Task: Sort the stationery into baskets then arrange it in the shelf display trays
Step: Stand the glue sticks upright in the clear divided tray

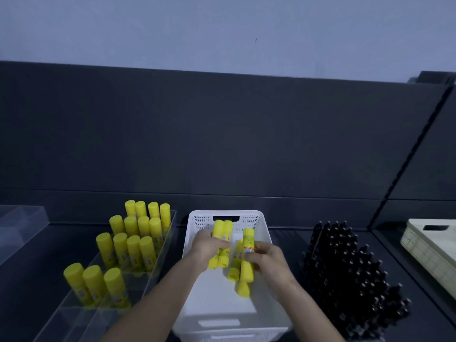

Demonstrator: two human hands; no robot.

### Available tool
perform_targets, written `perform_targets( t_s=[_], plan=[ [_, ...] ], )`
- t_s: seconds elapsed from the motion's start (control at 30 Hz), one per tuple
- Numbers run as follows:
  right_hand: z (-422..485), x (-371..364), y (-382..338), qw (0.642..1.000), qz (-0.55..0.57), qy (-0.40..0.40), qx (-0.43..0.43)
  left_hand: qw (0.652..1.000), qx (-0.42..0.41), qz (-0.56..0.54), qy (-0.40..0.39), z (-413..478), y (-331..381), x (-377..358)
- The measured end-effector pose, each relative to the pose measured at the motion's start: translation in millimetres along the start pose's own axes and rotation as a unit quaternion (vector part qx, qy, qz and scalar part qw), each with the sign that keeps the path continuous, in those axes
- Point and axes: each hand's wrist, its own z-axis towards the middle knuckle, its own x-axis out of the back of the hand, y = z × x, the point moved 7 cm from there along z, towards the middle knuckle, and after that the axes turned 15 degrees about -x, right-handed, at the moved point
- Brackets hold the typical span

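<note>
A white perforated basket (197, 222) stands on the dark shelf in front of me. Over it, my left hand (208, 248) grips two yellow glue sticks (223, 236) side by side. My right hand (270, 261) holds another yellow glue stick (248, 245) upright, with one or two more glue sticks (234, 270) bunched beside and below it. To the left, a clear display tray (170, 233) holds several yellow glue sticks (134, 245) standing upright in rows.
A dense block of black upright items (352, 275) fills the shelf to the right of the basket. A cream basket (429, 245) sits at the far right. A clear empty tray (19, 225) lies at the far left. A dark back panel rises behind.
</note>
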Motion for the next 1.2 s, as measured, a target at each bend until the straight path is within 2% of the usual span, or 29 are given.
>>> perform_targets(
  t_s=[0.13,0.23,0.33,0.5,0.57,0.63,0.73,0.9,0.97,1.03,1.1,1.2],
  plan=[
    [-26.8,-4.6,-2.9,0.985,0.128,-0.112,-0.014,0.994,-0.074,-0.074,0.018,-26.7,28.6,14.0],
    [-42.9,-9.6,-3.4,0.977,0.154,-0.143,-0.021,0.986,-0.114,-0.118,0.016,-55.6,44.5,24.5],
    [-56.2,-20.4,-4.1,0.973,0.155,-0.169,-0.014,0.979,-0.148,-0.139,0.014,-86.8,57.5,39.9],
    [-73.1,-51.9,7.5,0.967,0.150,-0.199,-0.045,0.972,-0.195,-0.107,0.081,-136.3,66.2,88.1],
    [-84.6,-69.8,11.6,0.967,0.119,-0.216,-0.059,0.969,-0.204,-0.090,0.104,-153.3,63.0,113.5],
    [-95.6,-85.8,11.2,0.975,0.042,-0.211,-0.052,0.966,-0.209,-0.084,0.124,-165.8,57.4,139.1],
    [-105.5,-107.2,9.6,0.980,-0.070,-0.185,-0.029,0.961,-0.219,-0.091,0.142,-176.0,48.4,171.1],
    [-108.1,-138.8,0.2,0.980,-0.156,-0.120,0.035,0.966,-0.214,-0.086,0.118,-182.4,33.8,205.6],
    [-110.0,-152.0,-10.3,0.972,-0.210,-0.069,0.077,0.967,-0.212,-0.089,0.109,-182.9,26.1,221.8],
    [-108.4,-165.5,-22.9,0.948,-0.293,0.025,0.121,0.968,-0.211,-0.090,0.105,-182.4,19.0,242.4],
    [-108.1,-181.3,-32.5,0.905,-0.383,0.120,0.142,0.968,-0.214,-0.093,0.097,-180.3,13.2,260.2],
    [-102.4,-207.4,-35.6,0.858,-0.459,0.180,0.146,0.970,-0.209,-0.095,0.076,-176.1,8.8,276.0]
  ],
)
